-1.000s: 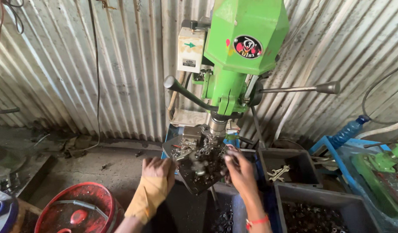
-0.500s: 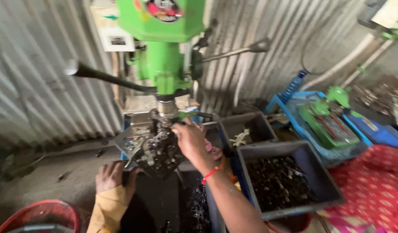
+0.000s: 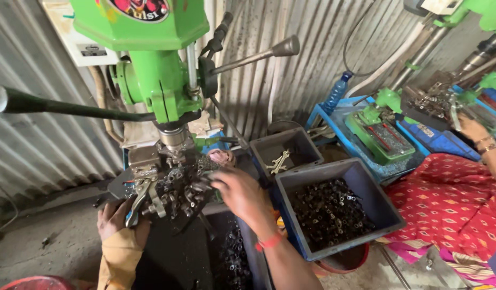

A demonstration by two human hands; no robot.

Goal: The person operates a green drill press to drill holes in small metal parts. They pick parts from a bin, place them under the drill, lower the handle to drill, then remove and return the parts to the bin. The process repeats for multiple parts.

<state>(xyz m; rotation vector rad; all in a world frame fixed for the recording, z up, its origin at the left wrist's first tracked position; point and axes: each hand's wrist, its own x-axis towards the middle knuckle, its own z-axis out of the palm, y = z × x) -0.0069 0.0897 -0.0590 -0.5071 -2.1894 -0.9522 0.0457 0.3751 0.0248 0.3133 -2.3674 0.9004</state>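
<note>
While the left hand [image 3: 116, 217] grips the clamp lever [image 3: 143, 198], the right hand [image 3: 240, 193] hovers loosely open over the drill table [image 3: 175, 188], empty as far as I can tell; bin [image 3: 366, 180] of small parts looks far from finished.

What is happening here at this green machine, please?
A person works at a green drill press in a shed with corrugated metal walls. The left hand grips the front edge of the machine table, which is littered with small metal parts. The right hand reaches over those parts, just below the spindle. Beside it, a grey bin holds many small dark metal pieces. At the far right, another person's hand works at a second green machine.
</note>
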